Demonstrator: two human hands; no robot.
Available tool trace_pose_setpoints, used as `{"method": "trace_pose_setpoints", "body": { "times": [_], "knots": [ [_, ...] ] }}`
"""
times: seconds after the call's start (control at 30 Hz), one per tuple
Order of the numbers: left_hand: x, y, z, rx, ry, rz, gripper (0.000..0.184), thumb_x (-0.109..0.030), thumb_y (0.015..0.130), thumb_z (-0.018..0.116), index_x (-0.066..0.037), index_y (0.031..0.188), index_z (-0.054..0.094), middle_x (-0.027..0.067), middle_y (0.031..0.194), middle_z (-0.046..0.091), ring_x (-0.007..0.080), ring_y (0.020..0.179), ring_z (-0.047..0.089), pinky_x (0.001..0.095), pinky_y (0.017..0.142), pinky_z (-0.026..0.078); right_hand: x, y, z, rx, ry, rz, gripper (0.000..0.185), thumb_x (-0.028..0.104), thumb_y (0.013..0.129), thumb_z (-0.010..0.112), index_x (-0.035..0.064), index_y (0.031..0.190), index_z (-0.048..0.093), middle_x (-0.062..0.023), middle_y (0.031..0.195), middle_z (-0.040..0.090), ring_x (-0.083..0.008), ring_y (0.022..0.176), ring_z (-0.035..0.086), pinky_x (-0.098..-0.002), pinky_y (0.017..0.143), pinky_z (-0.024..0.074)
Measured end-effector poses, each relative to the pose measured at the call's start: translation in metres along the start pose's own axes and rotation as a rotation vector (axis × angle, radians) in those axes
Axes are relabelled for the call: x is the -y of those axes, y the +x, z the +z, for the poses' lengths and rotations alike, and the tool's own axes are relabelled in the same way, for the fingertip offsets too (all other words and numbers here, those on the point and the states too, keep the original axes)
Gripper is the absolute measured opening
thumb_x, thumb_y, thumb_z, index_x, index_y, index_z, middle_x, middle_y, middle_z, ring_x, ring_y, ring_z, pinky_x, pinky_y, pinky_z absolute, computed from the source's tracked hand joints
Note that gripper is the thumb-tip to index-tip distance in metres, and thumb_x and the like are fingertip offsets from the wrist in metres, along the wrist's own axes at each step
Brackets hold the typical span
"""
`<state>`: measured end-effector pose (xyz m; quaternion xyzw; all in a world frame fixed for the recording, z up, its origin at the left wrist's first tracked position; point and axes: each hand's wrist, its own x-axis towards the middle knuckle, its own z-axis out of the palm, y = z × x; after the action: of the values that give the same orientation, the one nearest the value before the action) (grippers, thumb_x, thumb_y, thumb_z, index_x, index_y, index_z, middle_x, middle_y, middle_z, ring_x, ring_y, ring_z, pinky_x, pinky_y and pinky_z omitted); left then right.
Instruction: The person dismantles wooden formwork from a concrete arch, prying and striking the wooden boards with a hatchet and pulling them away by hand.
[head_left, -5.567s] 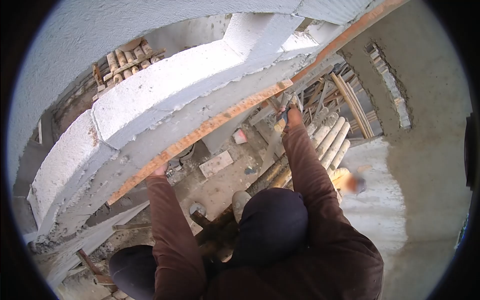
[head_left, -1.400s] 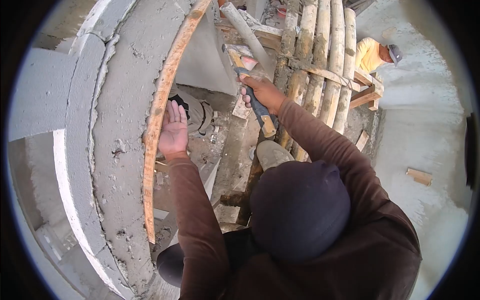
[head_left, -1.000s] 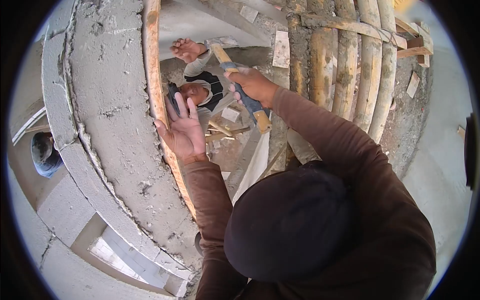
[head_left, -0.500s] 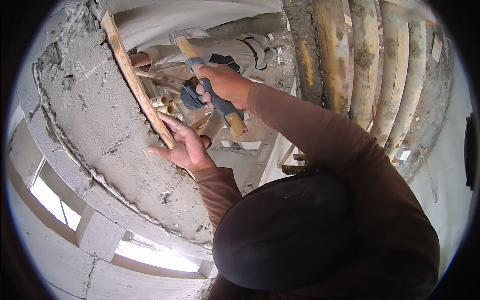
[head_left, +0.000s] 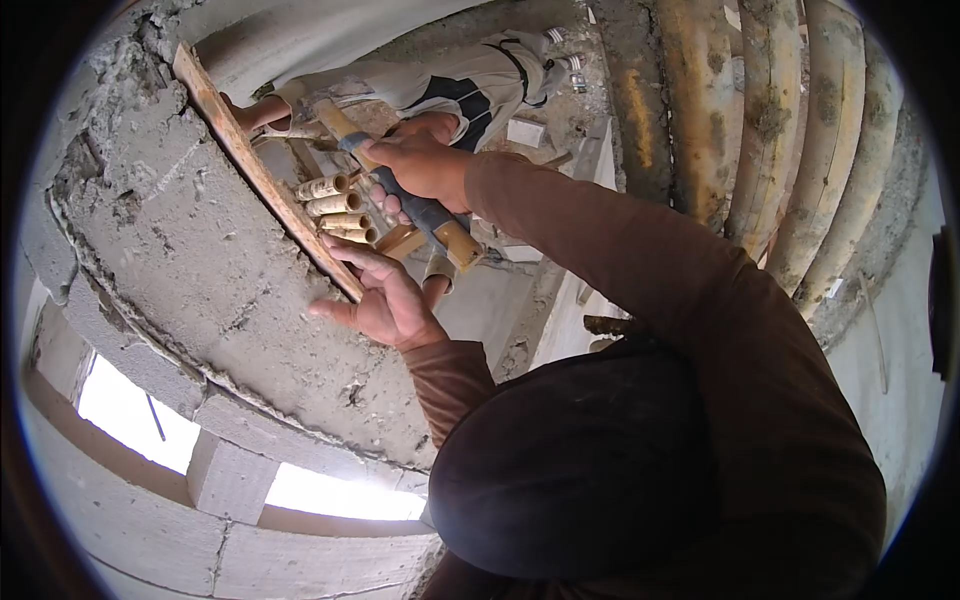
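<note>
My right hand (head_left: 425, 170) is wrapped round the dark-taped wooden handle of a hammer (head_left: 455, 245). Its head cannot be made out at the upper end of the handle. My left hand (head_left: 393, 303) straddles the lower end of a long narrow wooden strip (head_left: 255, 165), its fingers along the outer side and its thumb over the concrete. The strip stands along the edge of a rough grey concrete surface (head_left: 220, 240). Beneath the hammer, several hollow tan tubes (head_left: 338, 203) show their open ends.
A co-worker in light clothing (head_left: 400, 85) is below, with one hand (head_left: 243, 113) by the strip's far end. Several thick, stained poles (head_left: 770, 110) stand at the right. Pale blocks (head_left: 235, 475) with bright gaps lie at lower left; a dark rounded shape (head_left: 570, 470) blocks the bottom middle.
The hammer has shifted left and slightly down in view, and its metal head no longer shows clearly. The tubes below are more exposed. My left hand stays at the strip's end.
</note>
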<state>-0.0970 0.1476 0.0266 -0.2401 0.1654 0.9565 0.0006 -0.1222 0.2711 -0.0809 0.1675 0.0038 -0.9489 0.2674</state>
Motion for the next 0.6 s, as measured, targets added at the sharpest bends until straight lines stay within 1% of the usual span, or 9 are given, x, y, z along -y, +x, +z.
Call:
{"method": "trace_pose_setpoints", "body": {
  "times": [0.07, 0.17, 0.23, 0.27, 0.33, 0.47, 0.53, 0.57, 0.6],
  "knots": [
    [0.001, 0.0, 0.0, -0.006, -0.029, -0.016, 0.08, -0.023, 0.076, 0.079, 0.007, 0.137, 0.036, 0.0241, 0.132, 0.049, 0.0351, 0.12, 0.052, 0.0445, 0.1, 0.051, -0.002, 0.009, -0.004, 0.005, -0.012, 0.002, 0.028, 0.038, 0.1, 0.044, 0.0117, 0.107, 0.047, -0.0023, 0.074, 0.055, -0.012, 0.056, 0.051, -0.0307, 0.051, 0.046],
    [0.002, -0.002, 0.001, -0.016, -0.036, -0.015, 0.08, -0.023, 0.077, 0.079, 0.006, 0.137, 0.037, 0.0236, 0.131, 0.05, 0.0353, 0.12, 0.052, 0.0446, 0.1, 0.051, -0.003, 0.015, -0.003, -0.014, 0.05, 0.066, 0.029, 0.039, 0.1, 0.043, 0.0117, 0.107, 0.048, -0.0025, 0.076, 0.055, -0.0116, 0.056, 0.05, -0.0309, 0.051, 0.0462],
    [0.002, -0.001, 0.001, -0.011, -0.04, -0.019, 0.079, -0.023, 0.077, 0.079, 0.006, 0.137, 0.037, 0.0237, 0.13, 0.05, 0.0355, 0.12, 0.052, 0.0444, 0.099, 0.051, 0.0, 0.017, -0.003, -0.085, -0.108, 0.021, 0.031, 0.039, 0.101, 0.041, 0.0112, 0.11, 0.05, -0.0024, 0.078, 0.055, -0.0113, 0.056, 0.049, -0.0305, 0.05, 0.046],
    [0.002, -0.001, 0.0, -0.007, -0.044, -0.023, 0.079, -0.024, 0.077, 0.079, 0.006, 0.137, 0.037, 0.0238, 0.13, 0.051, 0.0356, 0.12, 0.053, 0.0443, 0.099, 0.052, 0.0, 0.018, -0.001, -0.086, -0.111, 0.022, 0.031, 0.039, 0.101, 0.041, 0.0112, 0.11, 0.05, -0.0024, 0.078, 0.055, -0.0113, 0.056, 0.049, -0.0305, 0.05, 0.046],
    [0.001, 0.0, 0.0, -0.008, -0.033, -0.015, 0.079, -0.024, 0.077, 0.079, 0.006, 0.137, 0.037, 0.024, 0.13, 0.051, 0.0355, 0.12, 0.053, 0.044, 0.098, 0.052, -0.002, 0.021, 0.009, -0.224, 0.019, 0.045, 0.033, 0.041, 0.101, 0.041, 0.0117, 0.112, 0.052, -0.0013, 0.077, 0.053, -0.0107, 0.055, 0.047, -0.0299, 0.05, 0.0456],
    [0.0, 0.0, -0.001, -0.012, -0.015, 0.001, 0.079, -0.023, 0.077, 0.079, 0.007, 0.136, 0.037, 0.0244, 0.131, 0.05, 0.0351, 0.121, 0.052, 0.0437, 0.097, 0.052, -0.002, 0.021, 0.019, -0.223, 0.046, 0.072, 0.036, 0.042, 0.101, 0.04, 0.0119, 0.114, 0.054, -0.0001, 0.075, 0.052, -0.0099, 0.054, 0.047, -0.0294, 0.05, 0.0452],
    [0.0, 0.002, -0.002, -0.012, -0.018, -0.018, 0.079, -0.023, 0.077, 0.079, 0.007, 0.137, 0.037, 0.0239, 0.131, 0.05, 0.035, 0.121, 0.052, 0.0438, 0.098, 0.052, -0.001, 0.015, 0.009, 0.052, -0.173, 0.031, 0.033, 0.04, 0.101, 0.039, 0.0093, 0.106, 0.05, -0.0036, 0.072, 0.056, -0.0126, 0.053, 0.051, -0.031, 0.048, 0.0447],
    [-0.002, 0.001, -0.002, -0.014, -0.016, -0.027, 0.079, -0.023, 0.077, 0.079, 0.007, 0.137, 0.037, 0.0237, 0.132, 0.05, 0.035, 0.121, 0.052, 0.0438, 0.098, 0.052, -0.005, 0.011, 0.006, 0.05, -0.167, 0.032, 0.033, 0.04, 0.101, 0.039, 0.0093, 0.106, 0.05, -0.0036, 0.072, 0.056, -0.0126, 0.053, 0.051, -0.031, 0.048, 0.0447],
    [-0.002, 0.0, -0.001, -0.016, -0.015, -0.036, 0.079, -0.023, 0.077, 0.079, 0.007, 0.137, 0.037, 0.0235, 0.132, 0.05, 0.035, 0.121, 0.052, 0.0439, 0.098, 0.052, -0.006, 0.007, 0.005, -0.016, -0.137, 0.043, 0.035, 0.042, 0.101, 0.039, 0.0106, 0.109, 0.052, -0.0015, 0.072, 0.054, -0.0109, 0.053, 0.048, -0.0297, 0.049, 0.0439]
  ]
}}
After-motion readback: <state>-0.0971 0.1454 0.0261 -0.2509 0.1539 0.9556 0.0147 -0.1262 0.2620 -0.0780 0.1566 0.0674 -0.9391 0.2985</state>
